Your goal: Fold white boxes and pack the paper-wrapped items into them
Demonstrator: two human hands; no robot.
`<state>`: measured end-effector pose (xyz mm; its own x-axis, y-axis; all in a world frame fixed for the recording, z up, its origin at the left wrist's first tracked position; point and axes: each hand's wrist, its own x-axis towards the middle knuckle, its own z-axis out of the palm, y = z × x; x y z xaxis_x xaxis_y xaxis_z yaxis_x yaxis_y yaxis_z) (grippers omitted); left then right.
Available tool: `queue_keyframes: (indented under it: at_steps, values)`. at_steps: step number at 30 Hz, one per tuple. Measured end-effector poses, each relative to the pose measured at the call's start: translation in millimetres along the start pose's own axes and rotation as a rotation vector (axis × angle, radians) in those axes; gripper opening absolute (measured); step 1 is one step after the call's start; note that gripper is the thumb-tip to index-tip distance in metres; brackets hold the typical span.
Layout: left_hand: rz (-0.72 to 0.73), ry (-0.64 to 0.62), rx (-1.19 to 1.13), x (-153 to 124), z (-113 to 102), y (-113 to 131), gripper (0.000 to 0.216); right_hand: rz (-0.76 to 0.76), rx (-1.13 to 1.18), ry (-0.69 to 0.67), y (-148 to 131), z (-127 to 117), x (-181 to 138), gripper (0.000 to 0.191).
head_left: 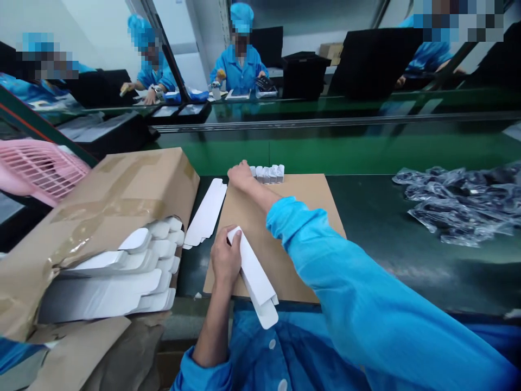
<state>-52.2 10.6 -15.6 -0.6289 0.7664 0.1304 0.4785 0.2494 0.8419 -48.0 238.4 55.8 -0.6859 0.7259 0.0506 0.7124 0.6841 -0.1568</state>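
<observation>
My left hand (pixel 225 259) is closed on a long white folded carton (pixel 255 278) whose lower end hangs over the table's near edge. My right hand (pixel 240 176) reaches across to the far left corner of a brown cardboard sheet (pixel 303 198). It rests against a short row of small white boxes (pixel 269 174), fingers curled and mostly hidden. A stack of flat white carton blanks (pixel 205 213) lies just left of the sheet.
A brown shipping box (pixel 122 190) on its side at left spills several flat white cartons (pixel 122 266). A pink basket (pixel 36 168) sits behind it. Clear-bagged dark items (pixel 459 201) pile at right. A green conveyor (pixel 345 152) runs beyond; people in blue work opposite.
</observation>
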Motion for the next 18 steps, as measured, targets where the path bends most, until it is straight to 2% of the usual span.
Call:
queue_keyframes:
  at_steps: [2, 5, 7, 9, 11, 15, 18]
  values:
    - [-0.001, 0.018, 0.095, 4, -2, -1, 0.021, -0.004, 0.036, -0.011, -3, 9, 5, 0.033]
    - [-0.011, 0.030, 0.191, 7, -1, -1, 0.025, -0.037, 0.146, 0.022, -2, 12, -2, 0.026]
    - [-0.002, 0.022, 0.224, 6, -3, -1, 0.029, -0.063, 0.248, 0.062, 7, 11, -19, 0.029]
    - [0.032, 0.013, 0.228, 0, -11, -1, 0.035, -0.077, 0.353, 0.108, 24, 11, -51, 0.035]
    - [0.197, -0.090, 0.238, -9, -26, -3, 0.044, -0.069, 0.438, 0.144, 50, 14, -99, 0.034]
    - [0.782, -0.551, 0.400, -25, -57, -12, 0.058, -0.007, 0.524, 0.164, 101, 25, -209, 0.028]
    - [0.948, -0.683, 0.552, -26, -64, -16, 0.067, 0.025, 0.516, 0.153, 123, 30, -263, 0.050]
